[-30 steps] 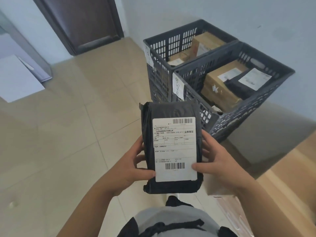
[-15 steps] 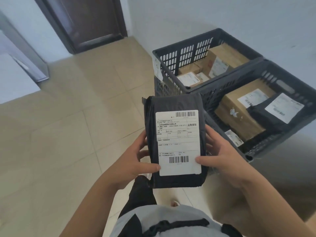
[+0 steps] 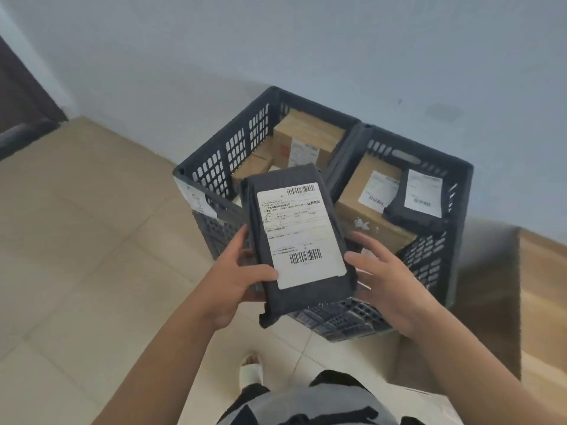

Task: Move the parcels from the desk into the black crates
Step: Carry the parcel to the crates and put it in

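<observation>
Tile floor [image 3: 92, 240]: 2 crates [image 3: 214, 167] on it.

Beige tiled floor [image 3: 92, 240] – grey wall [image 3: 306, 41] behind, dark door [image 3: 18, 96] at left.

Black parcel [image 3: 296, 240]: carried from over the floor to above the crates' near rims.
Right hand [image 3: 388, 283]: thumb now off the label.
Crates [image 3: 454, 191]: closer, seen from above.
</observation>
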{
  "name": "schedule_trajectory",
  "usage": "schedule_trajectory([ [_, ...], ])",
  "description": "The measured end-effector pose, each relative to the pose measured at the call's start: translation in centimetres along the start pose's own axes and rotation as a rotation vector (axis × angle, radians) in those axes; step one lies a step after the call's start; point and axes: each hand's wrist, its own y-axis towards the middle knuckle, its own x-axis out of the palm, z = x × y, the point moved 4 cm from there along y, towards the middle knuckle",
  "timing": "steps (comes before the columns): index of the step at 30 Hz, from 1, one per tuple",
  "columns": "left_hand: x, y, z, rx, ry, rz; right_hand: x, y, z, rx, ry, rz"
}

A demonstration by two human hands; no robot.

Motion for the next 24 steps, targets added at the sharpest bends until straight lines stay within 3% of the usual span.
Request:
schedule_trajectory([
  [8, 4.6, 9.4, 3.5, -0.099, 0.077, -0.2, -1.2, 0.4, 3.8, 0.179, 0.615, 0.23],
  [18, 10.6, 20.8, 5.0, -0.153, 0.347, -0.264, -5.8, 8.7, 2.9, 0.146, 1.004, 0.328],
  [20, 10.6, 23.9, 5.3, -0.115, 0.469, -0.229, -6.9, 11.3, 2.6, 0.148, 1.068, 0.358],
  [24, 9.1, 28.7, 4.2, 0.084, 0.931, 0.058, -8.7, 17.0, 2.1, 0.201, 1.183, 0.449],
])
